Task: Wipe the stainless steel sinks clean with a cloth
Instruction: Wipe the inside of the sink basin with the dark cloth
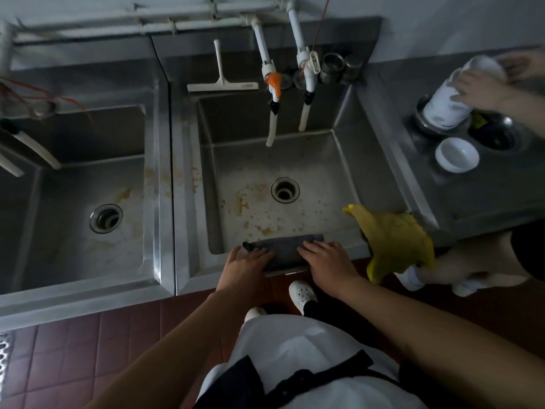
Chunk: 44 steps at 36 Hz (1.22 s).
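Note:
Two stainless steel sinks stand side by side. The middle sink (pixel 348 160) has brown stains around its drain (pixel 285 189). The left sink (pixel 88 160) is stained too. A dark grey cloth (pixel 287 249) lies folded over the middle sink's front rim. My left hand (pixel 246 262) presses flat on the cloth's left end, and my right hand (pixel 327 261) presses flat on its right end. Both hands have their fingers spread on the cloth.
A white squeegee (pixel 222 81) lies on the back ledge beside two hanging taps (pixel 272 93). A yellow cloth (pixel 395 240) drapes over the right corner. Another person's hands (pixel 495 93) hold a white cup over the right counter, near a white bowl (pixel 456 154).

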Each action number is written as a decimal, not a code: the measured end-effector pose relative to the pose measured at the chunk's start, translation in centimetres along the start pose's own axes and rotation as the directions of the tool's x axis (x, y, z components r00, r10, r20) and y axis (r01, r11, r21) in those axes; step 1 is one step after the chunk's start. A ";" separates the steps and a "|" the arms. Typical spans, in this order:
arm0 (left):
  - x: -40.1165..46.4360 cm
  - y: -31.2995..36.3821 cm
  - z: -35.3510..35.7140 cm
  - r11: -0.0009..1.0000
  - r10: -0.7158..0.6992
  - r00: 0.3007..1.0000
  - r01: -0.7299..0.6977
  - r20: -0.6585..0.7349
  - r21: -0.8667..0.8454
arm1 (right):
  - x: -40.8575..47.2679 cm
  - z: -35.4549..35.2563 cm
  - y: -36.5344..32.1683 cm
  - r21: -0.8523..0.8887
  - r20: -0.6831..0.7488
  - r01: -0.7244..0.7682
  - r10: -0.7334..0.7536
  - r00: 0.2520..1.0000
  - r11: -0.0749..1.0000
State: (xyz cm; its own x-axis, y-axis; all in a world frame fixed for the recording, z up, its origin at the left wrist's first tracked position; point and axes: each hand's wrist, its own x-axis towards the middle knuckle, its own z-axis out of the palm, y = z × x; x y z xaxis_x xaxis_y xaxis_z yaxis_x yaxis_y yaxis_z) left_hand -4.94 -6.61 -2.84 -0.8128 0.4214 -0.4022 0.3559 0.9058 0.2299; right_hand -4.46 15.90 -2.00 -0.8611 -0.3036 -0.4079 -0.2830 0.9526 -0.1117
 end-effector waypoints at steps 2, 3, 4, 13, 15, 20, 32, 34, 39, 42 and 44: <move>-0.1 -0.3 -0.5 0.998 -0.004 1.000 0.004 -0.006 -0.062 | 0.3 -0.8 -0.1 0.069 0.027 -0.034 0.032 0.999 0.997; -0.2 -0.4 -0.7 0.995 -0.008 1.000 0.007 -0.010 -0.095 | 0.4 -1.2 -0.1 0.114 0.044 -0.053 0.048 0.998 0.992; -0.3 -0.5 -0.9 0.992 -0.010 1.000 0.009 -0.012 -0.124 | 0.5 -1.7 0.0 0.168 0.060 -0.076 0.067 0.996 0.983; -0.2 -0.9 -1.8 0.901 -0.063 0.990 0.003 -0.124 -0.434 | 1.7 -5.1 1.6 0.369 0.210 -0.158 0.083 0.974 0.916; 0.1 -1.2 -3.1 0.860 -0.068 0.986 -0.018 -0.151 -0.510 | 1.9 -6.0 2.0 0.414 0.244 -0.160 0.060 0.968 0.896; 1.5 -1.7 -7.9 0.808 -0.023 0.988 -0.073 -0.155 -0.584 | 3.2 -8.2 2.9 0.559 0.291 -0.175 0.006 0.957 0.811; 5.2 -2.3 -17.4 0.843 0.009 1.000 -0.010 -0.006 -0.537 | 10.7 -7.9 -0.3 0.837 0.179 -0.041 -0.203 0.963 0.545; 6.0 -3.2 -17.8 0.833 -0.059 0.998 0.058 0.016 -0.550 | 12.3 -7.5 -0.3 0.846 0.181 -0.047 -0.204 0.962 0.531; 8.0 -4.9 -16.9 0.773 -0.203 0.979 0.177 0.027 -0.610 | 15.1 -7.4 1.4 0.904 0.238 -0.106 -0.282 0.929 0.413; 9.1 -4.6 -15.7 0.700 -0.275 0.960 0.237 0.053 -0.674 | 16.4 -7.8 2.5 0.903 0.309 -0.155 -0.355 0.882 0.400; 9.6 -4.3 -15.0 0.673 -0.300 0.953 0.241 0.041 -0.699 | 17.3 -8.3 2.8 0.897 0.360 -0.201 -0.386 0.850 0.393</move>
State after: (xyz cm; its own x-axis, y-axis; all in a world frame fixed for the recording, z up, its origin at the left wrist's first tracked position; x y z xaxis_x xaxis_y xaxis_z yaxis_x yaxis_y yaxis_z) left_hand -21.19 -7.15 5.60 -0.8626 0.1321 -0.4884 -0.2792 0.6806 0.6774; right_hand -23.60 13.17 -1.87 -0.4706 -0.6184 -0.6294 0.4408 0.4531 -0.7748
